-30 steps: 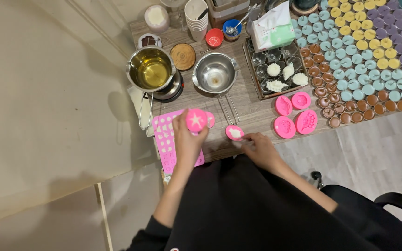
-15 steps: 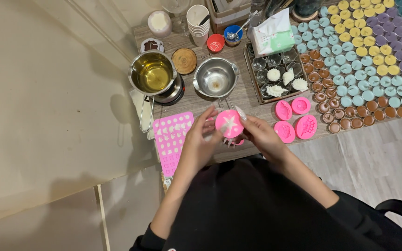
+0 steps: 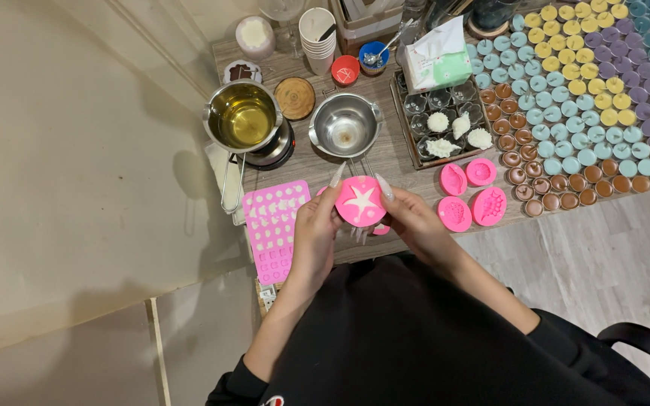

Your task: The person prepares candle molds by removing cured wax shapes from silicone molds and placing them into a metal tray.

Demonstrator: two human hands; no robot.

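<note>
A round pink silicone mould [image 3: 359,200] with a white star-shaped filling sits between both my hands, above the front edge of the wooden table [image 3: 400,162]. My left hand [image 3: 315,225] grips its left side, my right hand [image 3: 411,218] its right side. A second small pink mould [image 3: 380,229] lies on the table just under the held one, mostly hidden. A flat pink mould sheet [image 3: 274,223] with many small white-filled cavities lies to the left of my left hand.
Several pink moulds [image 3: 469,194] lie to the right. Behind stand a pot of yellow liquid [image 3: 243,115] on a small burner, an empty steel pot [image 3: 345,125], a tray of glass cups [image 3: 445,120], stacked cups [image 3: 317,30], and many coloured tealights [image 3: 588,83].
My left hand carried the star mould from the left to the middle and my right hand left the small mould on the table and took hold of the star mould's other side.
</note>
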